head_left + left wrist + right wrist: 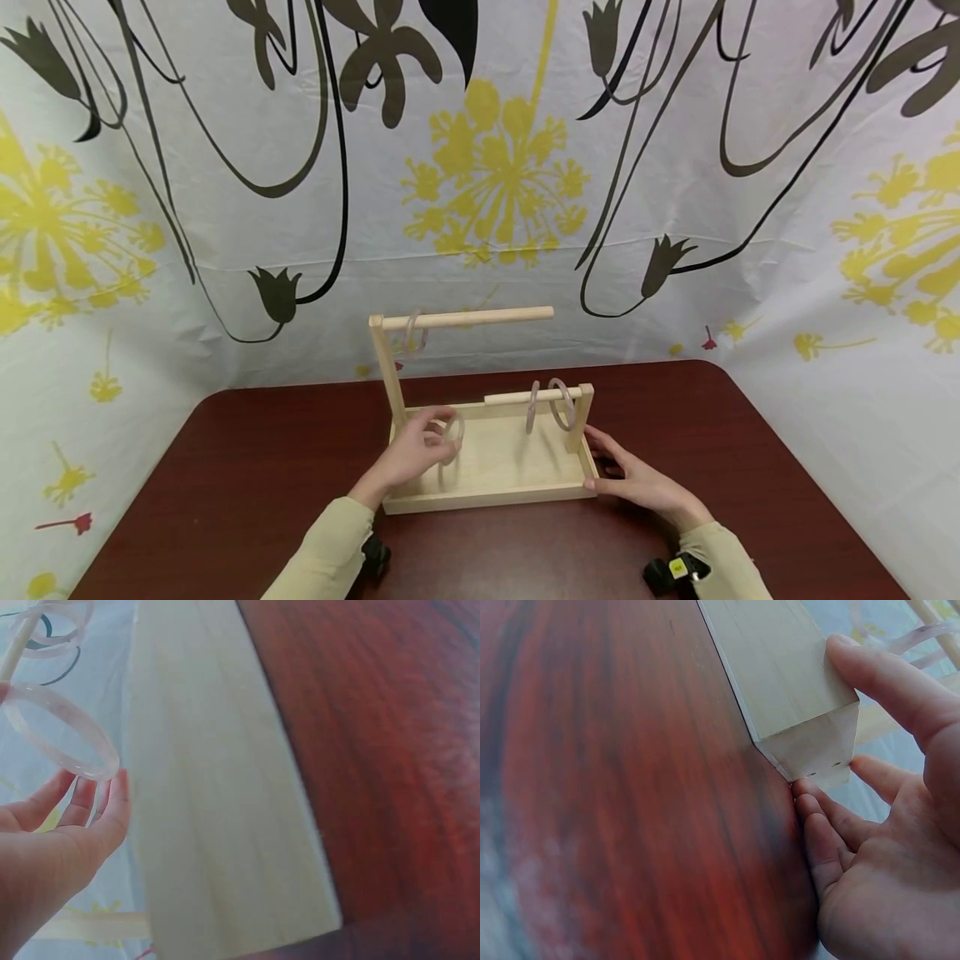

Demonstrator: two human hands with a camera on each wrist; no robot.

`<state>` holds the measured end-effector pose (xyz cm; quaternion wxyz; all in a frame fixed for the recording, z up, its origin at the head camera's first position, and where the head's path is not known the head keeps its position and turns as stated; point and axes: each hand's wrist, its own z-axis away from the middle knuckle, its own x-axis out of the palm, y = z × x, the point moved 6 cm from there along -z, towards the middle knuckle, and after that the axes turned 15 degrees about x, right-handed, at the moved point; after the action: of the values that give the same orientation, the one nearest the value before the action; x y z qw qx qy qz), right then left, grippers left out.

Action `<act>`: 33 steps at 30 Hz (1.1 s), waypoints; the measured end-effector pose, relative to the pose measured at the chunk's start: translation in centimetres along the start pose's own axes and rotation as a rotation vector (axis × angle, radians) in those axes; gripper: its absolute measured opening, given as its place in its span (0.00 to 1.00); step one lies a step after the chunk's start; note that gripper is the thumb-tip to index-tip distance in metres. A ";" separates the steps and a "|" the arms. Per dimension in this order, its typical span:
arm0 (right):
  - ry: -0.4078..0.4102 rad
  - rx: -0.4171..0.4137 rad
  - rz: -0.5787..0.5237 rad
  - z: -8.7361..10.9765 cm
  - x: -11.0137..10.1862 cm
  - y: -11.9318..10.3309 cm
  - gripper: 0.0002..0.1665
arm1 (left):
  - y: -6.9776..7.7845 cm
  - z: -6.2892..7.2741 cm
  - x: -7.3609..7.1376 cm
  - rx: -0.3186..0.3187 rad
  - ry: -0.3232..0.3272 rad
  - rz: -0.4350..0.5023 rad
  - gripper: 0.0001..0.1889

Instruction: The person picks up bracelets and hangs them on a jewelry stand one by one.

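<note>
A pale wooden display stand (487, 501) rests on the table, a shallow tray with two posts and two bars. My left hand (417, 447) pinches a translucent pinkish bangle (103, 766) above the left part of the tray. One similar bangle (410, 333) hangs near the post on the upper bar (487, 317). Two more, a tilted bangle (532, 408) and one beside the right post (572, 410), hang on the lower bar (510, 398). At the stand's right end, my right hand (641, 481) holds the tray's corner, thumb on the front rim and fingers along the outer side.
The dark red-brown table (247, 475) extends around the stand on both sides and in front. A white curtain (480, 208) with yellow and grey flower prints hangs behind it and at the sides. The upper bar's right end and the lower bar's left end stand free.
</note>
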<state>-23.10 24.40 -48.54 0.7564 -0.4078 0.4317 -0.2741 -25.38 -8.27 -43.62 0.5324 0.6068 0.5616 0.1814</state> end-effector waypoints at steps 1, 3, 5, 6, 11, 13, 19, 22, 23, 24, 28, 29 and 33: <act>0.001 -0.002 0.002 0.0 0.0 0.0 0.49 | 0.1 -0.1 0.0 0.007 0.000 0.006 0.26; 0.004 -0.006 0.007 0.0 0.0 0.0 0.49 | 0.3 -0.3 0.0 0.028 -0.002 0.022 0.25; 0.004 -0.013 0.012 0.0 0.0 -0.1 0.49 | 0.5 -0.5 0.0 0.048 -0.005 0.038 0.25; 0.005 -0.016 0.014 0.0 0.0 -0.1 0.49 | 0.6 -0.6 0.0 0.057 -0.006 0.043 0.24; 0.004 -0.018 0.014 0.1 0.0 -0.2 0.49 | 1.7 -1.2 -0.1 0.086 -0.004 0.080 0.24; 0.004 -0.018 0.012 0.1 0.1 -0.1 0.49 | 2.3 -1.5 -0.2 0.096 0.004 0.088 0.24; 0.003 -0.018 0.012 0.0 0.0 0.0 0.49 | 4.1 -2.6 -0.5 0.136 0.030 0.100 0.25; 0.000 -0.018 0.008 -0.1 0.0 0.0 0.49 | 4.6 -3.1 -0.5 0.137 0.040 0.103 0.26; -0.001 -0.018 0.006 -0.1 0.0 0.0 0.48 | 4.8 -3.2 -0.5 0.135 0.041 0.099 0.26; -0.003 -0.019 0.003 -0.1 0.0 0.0 0.48 | 5.0 -3.4 -0.5 0.138 0.039 0.096 0.27; 0.000 -0.020 0.004 -0.1 0.0 0.0 0.49 | 5.9 -4.1 -0.3 0.169 0.020 0.083 0.26; 0.001 -0.019 0.003 -0.1 0.0 0.0 0.49 | 6.1 -4.3 -0.2 0.181 0.015 0.079 0.26; 0.008 -0.017 0.009 -0.1 0.0 0.2 0.49 | 7.0 -5.2 0.0 0.195 0.008 0.067 0.26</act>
<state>-23.16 24.42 -48.71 0.7525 -0.4111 0.4388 -0.2684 -26.17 -4.59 -35.76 0.4622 0.6735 0.5581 0.1461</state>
